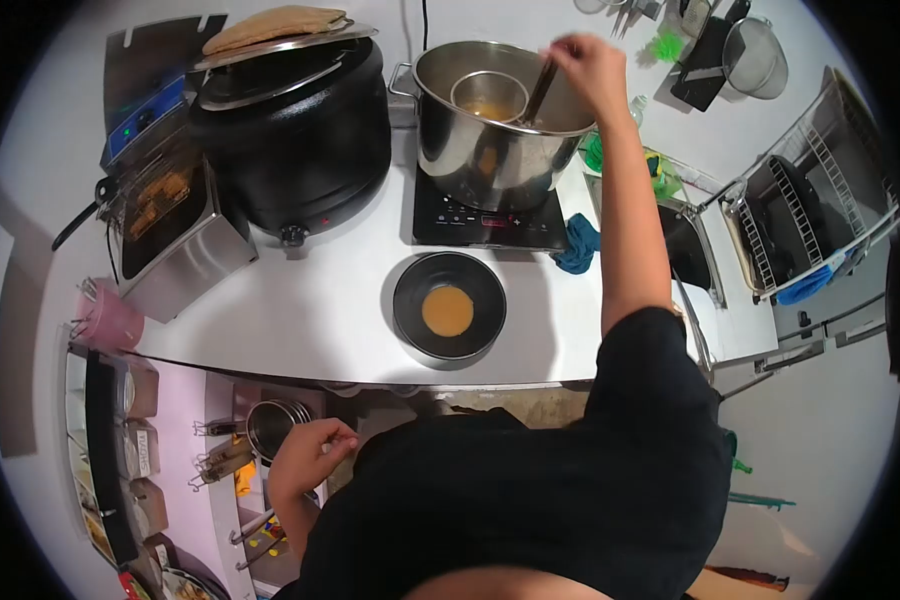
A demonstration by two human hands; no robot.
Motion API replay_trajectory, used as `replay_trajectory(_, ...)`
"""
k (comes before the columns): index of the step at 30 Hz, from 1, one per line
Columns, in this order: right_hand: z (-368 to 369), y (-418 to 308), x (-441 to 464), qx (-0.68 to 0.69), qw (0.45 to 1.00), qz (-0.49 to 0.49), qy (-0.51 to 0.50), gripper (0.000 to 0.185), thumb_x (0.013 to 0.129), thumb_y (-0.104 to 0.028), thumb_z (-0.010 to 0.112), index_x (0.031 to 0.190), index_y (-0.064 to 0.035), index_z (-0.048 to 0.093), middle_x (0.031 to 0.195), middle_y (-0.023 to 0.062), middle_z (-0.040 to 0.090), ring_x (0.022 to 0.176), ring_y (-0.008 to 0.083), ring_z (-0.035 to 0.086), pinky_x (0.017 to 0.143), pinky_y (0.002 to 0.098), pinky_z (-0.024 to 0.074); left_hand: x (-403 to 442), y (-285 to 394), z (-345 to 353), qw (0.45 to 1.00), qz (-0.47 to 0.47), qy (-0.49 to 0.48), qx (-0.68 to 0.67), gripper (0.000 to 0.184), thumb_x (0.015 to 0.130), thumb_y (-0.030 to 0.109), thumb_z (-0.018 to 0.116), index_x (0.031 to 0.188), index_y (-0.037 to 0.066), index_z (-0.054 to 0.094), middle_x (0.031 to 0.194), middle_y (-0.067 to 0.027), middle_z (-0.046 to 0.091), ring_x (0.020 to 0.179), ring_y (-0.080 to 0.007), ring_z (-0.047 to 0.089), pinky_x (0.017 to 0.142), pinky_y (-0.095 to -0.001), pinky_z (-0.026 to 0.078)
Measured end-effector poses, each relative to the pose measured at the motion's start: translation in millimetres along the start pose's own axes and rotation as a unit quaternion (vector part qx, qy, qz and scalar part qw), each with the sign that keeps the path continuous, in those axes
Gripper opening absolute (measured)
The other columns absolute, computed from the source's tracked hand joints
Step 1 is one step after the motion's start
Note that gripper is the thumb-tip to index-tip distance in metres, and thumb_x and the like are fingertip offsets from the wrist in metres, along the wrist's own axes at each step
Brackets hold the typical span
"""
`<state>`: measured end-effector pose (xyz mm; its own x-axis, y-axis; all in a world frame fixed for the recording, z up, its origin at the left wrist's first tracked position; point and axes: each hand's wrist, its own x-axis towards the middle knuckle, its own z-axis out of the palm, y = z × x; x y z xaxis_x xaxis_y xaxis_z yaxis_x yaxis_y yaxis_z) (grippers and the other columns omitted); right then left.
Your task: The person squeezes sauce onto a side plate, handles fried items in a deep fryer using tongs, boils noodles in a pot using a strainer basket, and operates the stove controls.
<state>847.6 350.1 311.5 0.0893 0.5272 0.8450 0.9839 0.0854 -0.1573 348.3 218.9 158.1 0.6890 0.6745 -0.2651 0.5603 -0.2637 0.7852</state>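
My right hand (582,62) is raised over the far rim of a tall steel stockpot (490,160). Its fingers close around the upright dark handle of a round metal ladle (490,78), whose wide bowl sits inside the pot. Yellowish liquid shows within the bowl's rim. Down at my left side, my left hand (315,450) hangs near the counter's front edge with curled fingers and nothing visible in them. A black bowl (407,330) on the white counter holds a small pool of light brown liquid.
The stockpot stands on a black induction cooker (490,232). To its left are a large black soup warmer (300,170) and a steel fryer (195,240). A teal cloth (577,245), a sink (685,245) and a dish rack (810,200) lie right. Stacked saucepans (270,430) sit below left.
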Motion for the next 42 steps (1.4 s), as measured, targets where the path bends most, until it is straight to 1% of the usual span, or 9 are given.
replay_trajectory(6, 94.1, 87.8, 70.0, 0.064, 0.990, 0.102, 0.078, 0.030, 0.069, -0.030, 0.070, 0.090, -0.0088, 0.065, 0.078, 0.0139, 0.064, 0.066, 0.0175, 0.058, 0.062, 0.0304, 0.0476, 41.2, 12.6, -48.7, 0.996, 0.093, 0.013, 0.000, 0.017, 0.076, 0.013, 0.063, 0.089, 0.002, 0.060, 0.075, -0.0106, 0.062, 0.068, -0.0209, 0.060, 0.061, -0.0280, 0.046)
replay_trajectory(8, 106.8, 93.9, 79.5, 0.383, 0.851, 0.326, 0.153, 0.025, 0.071, -0.022, 0.069, 0.076, 0.0005, 0.059, 0.064, 0.0076, 0.058, 0.055, 0.0180, 0.059, 0.050, 0.0281, 0.0458, 62.7, 17.4, -58.2, 0.989, 0.140, 0.037, -0.038, 0.017, 0.076, 0.012, 0.062, 0.089, 0.001, 0.060, 0.078, -0.0116, 0.063, 0.070, -0.0217, 0.061, 0.064, -0.0284, 0.048)
replay_trajectory(11, 86.3, 45.9, 84.7, 0.395, 0.819, 0.397, 0.123, 0.026, 0.070, -0.019, 0.071, 0.073, 0.0008, 0.055, 0.061, 0.0070, 0.053, 0.049, 0.0158, 0.053, 0.046, 0.0261, 0.0425, 87.1, 28.0, -68.0, 0.988, 0.152, 0.009, -0.035, 0.017, 0.076, 0.011, 0.063, 0.088, 0.000, 0.060, 0.079, -0.0121, 0.063, 0.072, -0.0222, 0.062, 0.065, -0.0285, 0.048)
replay_trajectory(16, 70.5, 32.9, 70.8, 0.370, 0.859, 0.343, 0.084, 0.027, 0.072, -0.020, 0.071, 0.068, -0.0014, 0.053, 0.055, 0.0047, 0.050, 0.043, 0.0136, 0.047, 0.041, 0.0256, 0.0384, 117.3, 25.2, -70.6, 0.968, 0.223, -0.084, -0.075, 0.016, 0.075, 0.009, 0.063, 0.087, -0.001, 0.061, 0.079, -0.0119, 0.063, 0.070, -0.0205, 0.062, 0.065, -0.0283, 0.048)
replay_trajectory(25, 73.7, 57.5, 65.8, 0.434, 0.801, 0.326, 0.252, 0.023, 0.072, -0.008, 0.065, 0.060, -0.0044, 0.046, 0.045, 0.0015, 0.041, 0.033, 0.0108, 0.038, 0.032, 0.0251, 0.0303, 188.6, 77.7, -45.1, 0.963, 0.216, 0.114, -0.115, 0.007, 0.077, 0.006, 0.060, 0.080, 0.001, 0.062, 0.067, -0.0066, 0.062, 0.059, -0.0110, 0.058, 0.057, -0.0242, 0.046)
replay_trajectory(31, 54.8, 64.1, 54.7, 0.462, 0.782, 0.358, 0.217, 0.023, 0.071, -0.007, 0.063, 0.059, -0.0037, 0.045, 0.043, 0.0033, 0.040, 0.034, 0.0123, 0.038, 0.032, 0.0259, 0.0303, 263.2, 39.5, 6.0, 0.980, 0.015, 0.190, 0.052, 0.027, 0.083, 0.025, 0.054, 0.088, 0.000, 0.062, 0.081, -0.0151, 0.065, 0.078, -0.0267, 0.062, 0.071, -0.0354, 0.047)
replay_trajectory(34, 65.4, 83.4, 48.6, 0.486, 0.791, 0.303, 0.216, 0.023, 0.072, -0.007, 0.063, 0.058, -0.0033, 0.045, 0.044, 0.0043, 0.042, 0.033, 0.0131, 0.040, 0.032, 0.0260, 0.0310, 346.2, -33.1, 36.0, 0.977, -0.106, 0.162, -0.083, 0.035, 0.085, 0.031, 0.050, 0.095, -0.001, 0.060, 0.090, -0.0186, 0.063, 0.093, -0.0314, 0.058, 0.081, -0.0394, 0.043)
replay_trajectory(38, 51.1, 47.5, 42.7, 0.474, 0.797, 0.330, 0.178, 0.020, 0.072, -0.007, 0.063, 0.058, -0.0017, 0.048, 0.046, 0.0053, 0.045, 0.033, 0.0137, 0.042, 0.032, 0.0254, 0.0308, 329.2, 20.3, 18.6, 0.924, 0.030, 0.373, 0.078, 0.027, 0.082, 0.023, 0.054, 0.096, 0.001, 0.060, 0.080, -0.0149, 0.062, 0.083, -0.0284, 0.059, 0.074, -0.0366, 0.045)
replay_trajectory(42, 45.4, 90.0, 52.8, 0.506, 0.773, 0.326, 0.198, 0.024, 0.074, -0.007, 0.062, 0.056, -0.0036, 0.046, 0.046, 0.0053, 0.045, 0.032, 0.0131, 0.039, 0.032, 0.0251, 0.0283, 286.3, 88.3, -4.0, 0.896, 0.207, 0.388, 0.053, 0.017, 0.078, 0.013, 0.059, 0.092, 0.005, 0.062, 0.072, -0.0104, 0.060, 0.067, -0.0243, 0.059, 0.060, -0.0326, 0.046)
